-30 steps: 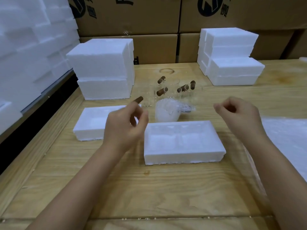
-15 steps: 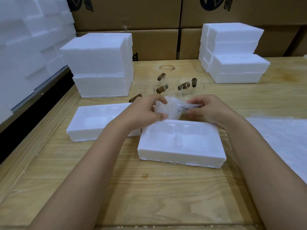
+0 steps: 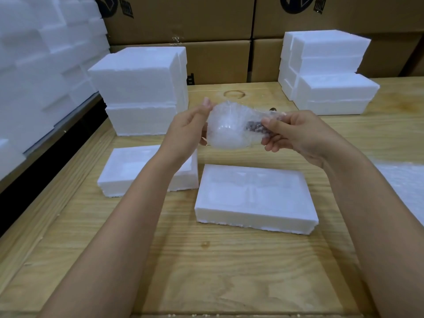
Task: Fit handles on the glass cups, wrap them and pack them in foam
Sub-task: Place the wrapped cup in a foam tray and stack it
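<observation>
Both hands are raised above the wooden table (image 3: 206, 260) in the middle of the frame, sharing one bundle between them. The left hand (image 3: 188, 127) grips the wide, rounded end of the wrapped glass cup (image 3: 227, 127), fingers curled round its far side and one fingertip showing above the top edge of the wrap. The right hand (image 3: 296, 131) pinches the narrow end, where the bubble wrap is gathered over the dark brown handle (image 3: 254, 128), thumb on top and the other fingers curled beneath. The cup lies on its side in the air, clear of the table, its handle pointing toward the right of the frame. Directly below it, nearer the lower centre, sits a white foam tray (image 3: 254, 196) with shallow moulded hollows facing up; nothing lies in them. A second foam tray (image 3: 128, 171) rests just to its left, partly hidden behind the left forearm. Behind that, at upper centre-left, stands a tall stack of foam blocks (image 3: 142, 88), and a lower stack of foam pieces (image 3: 328, 72) occupies the upper right. A sheet of bubble wrap (image 3: 403, 187) lies flat at the right edge. Cardboard boxes (image 3: 183, 19) line the back, and more white foam (image 3: 34, 65) fills the upper left.
</observation>
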